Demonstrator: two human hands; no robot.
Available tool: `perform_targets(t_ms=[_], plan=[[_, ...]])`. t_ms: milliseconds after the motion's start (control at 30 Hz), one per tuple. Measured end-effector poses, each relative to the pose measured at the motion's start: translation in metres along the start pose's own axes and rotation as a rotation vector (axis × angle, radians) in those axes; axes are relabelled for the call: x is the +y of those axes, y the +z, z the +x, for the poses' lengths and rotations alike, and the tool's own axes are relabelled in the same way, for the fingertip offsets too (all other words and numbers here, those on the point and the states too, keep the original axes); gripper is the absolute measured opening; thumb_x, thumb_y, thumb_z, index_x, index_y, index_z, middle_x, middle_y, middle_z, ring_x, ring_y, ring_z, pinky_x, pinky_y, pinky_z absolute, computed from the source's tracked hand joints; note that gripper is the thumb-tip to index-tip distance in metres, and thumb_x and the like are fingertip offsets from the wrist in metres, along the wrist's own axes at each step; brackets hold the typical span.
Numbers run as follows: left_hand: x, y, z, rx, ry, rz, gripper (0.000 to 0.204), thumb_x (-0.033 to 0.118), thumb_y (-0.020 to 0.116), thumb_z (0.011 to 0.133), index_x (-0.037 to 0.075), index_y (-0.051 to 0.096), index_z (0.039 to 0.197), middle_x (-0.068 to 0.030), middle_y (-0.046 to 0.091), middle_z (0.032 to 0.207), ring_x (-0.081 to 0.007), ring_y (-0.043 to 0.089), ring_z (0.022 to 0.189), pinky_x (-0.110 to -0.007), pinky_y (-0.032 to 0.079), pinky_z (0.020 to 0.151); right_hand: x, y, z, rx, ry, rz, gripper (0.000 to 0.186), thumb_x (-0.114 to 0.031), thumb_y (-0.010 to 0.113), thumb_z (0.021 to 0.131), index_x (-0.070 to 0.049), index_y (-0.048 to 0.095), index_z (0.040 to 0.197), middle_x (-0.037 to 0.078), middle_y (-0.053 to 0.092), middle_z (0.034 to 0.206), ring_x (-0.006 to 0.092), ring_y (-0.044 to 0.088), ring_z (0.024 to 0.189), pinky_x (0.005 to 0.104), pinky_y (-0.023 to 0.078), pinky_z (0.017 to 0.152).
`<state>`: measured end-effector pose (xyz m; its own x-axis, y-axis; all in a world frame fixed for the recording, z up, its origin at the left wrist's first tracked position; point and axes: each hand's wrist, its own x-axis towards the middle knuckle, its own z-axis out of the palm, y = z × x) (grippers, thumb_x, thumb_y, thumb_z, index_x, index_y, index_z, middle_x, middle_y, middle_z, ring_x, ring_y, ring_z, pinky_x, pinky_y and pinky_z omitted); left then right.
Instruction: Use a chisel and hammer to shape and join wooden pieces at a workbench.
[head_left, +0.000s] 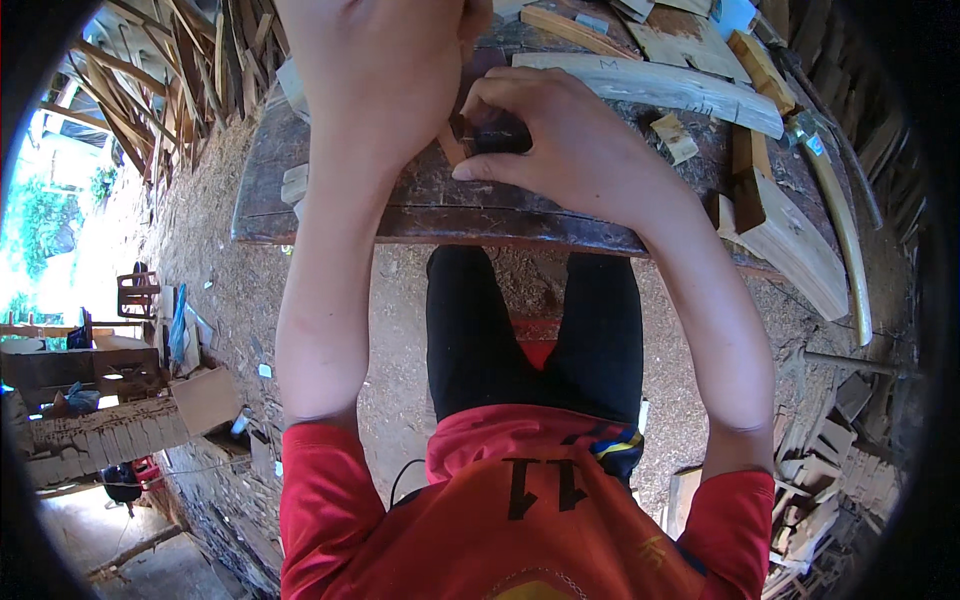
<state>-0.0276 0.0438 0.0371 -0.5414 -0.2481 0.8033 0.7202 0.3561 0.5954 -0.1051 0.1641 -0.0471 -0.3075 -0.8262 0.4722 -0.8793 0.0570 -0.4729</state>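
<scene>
At the top of the head view my left hand [380, 80] is over the dark wooden workbench [420, 225], back up, its fingers mostly hidden and cut off by the frame. Just right of it, my right hand [560, 145] curls its fingers and thumb around a dark object [498, 135] that I cannot make out clearly. A narrow brown wooden piece [450, 145] lies between my two hands, beside my right thumb. A pale curved board [650, 88] with pencil marks lies beyond my right hand, and a small wood scrap [675, 138] is beside it.
Shaped wooden pieces [795, 245] and a long tool [840, 230] crowd the bench's right. Wood offcuts [150, 70] are piled at upper left, more [820, 480] at lower right. A cluttered ledge [80, 400] and chair [137, 295] stand left, on a shaving-strewn floor.
</scene>
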Motion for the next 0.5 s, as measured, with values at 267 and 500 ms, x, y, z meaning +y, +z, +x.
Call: perform_targets(t_ms=[267,500], plan=[[0.000,0.005,-0.002,0.035,-0.030,0.000,0.022,0.022,0.068,0.102,0.006,0.055,0.107,0.0034,0.052,0.067,-0.0036,0.041,0.046,-0.023,0.031,0.040,0.000,0.004,-0.001,0.042,-0.013,-0.076,0.047,-0.038,0.085,0.083,-0.003,0.073,0.113,0.018,0.075,0.104,0.0381,0.070,0.101,0.0434,0.054,0.095],[0.010,-0.005,-0.001,0.028,-0.100,-0.100,0.022,0.022,0.067,0.102,0.005,0.055,0.109,0.0035,0.051,0.064,-0.0040,0.041,0.046,-0.022,0.030,0.041,-0.003,-0.004,0.001,-0.061,0.060,0.012,0.048,-0.039,0.084,0.084,-0.003,0.073,0.113,0.020,0.074,0.106,0.0383,0.070,0.103,0.0454,0.054,0.093]])
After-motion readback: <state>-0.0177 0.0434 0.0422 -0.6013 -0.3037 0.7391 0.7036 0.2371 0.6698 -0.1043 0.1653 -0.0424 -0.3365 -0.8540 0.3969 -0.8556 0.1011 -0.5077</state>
